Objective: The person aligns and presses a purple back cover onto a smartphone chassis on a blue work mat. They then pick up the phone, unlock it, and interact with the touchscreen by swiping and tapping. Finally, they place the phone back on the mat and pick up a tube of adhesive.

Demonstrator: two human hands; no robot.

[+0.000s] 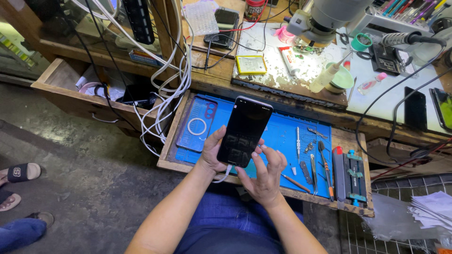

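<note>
Wooden benches crowded with repair gear fill the view, with a pulled-out drawer lined by a blue mat (282, 136) at the centre. Above that mat the left hand (213, 155) wraps the lower left edge of a dark phone (245, 130), fingers curled behind it and thumb along the side, holding it upright with the black screen facing up. The right hand (266, 176) is beside the phone's lower right corner, fingers loosely spread, the fingertips (262, 146) touching or nearly touching the edge. A white cable (223, 175) runs from the bottom of the phone down past the left wrist. On the mat to the left lies a clear phone case (197, 124) with a ring on it. To the right lie tweezers (313, 167), a screwdriver (325, 164) and other small tools, then a red-and-black clamp jig (351, 176) at the drawer's end. Behind the drawer, a battery (251, 64) sits on the bench, near a microscope (325, 16) over a worn white pad. White cables (169, 84) hang at the left.
</note>
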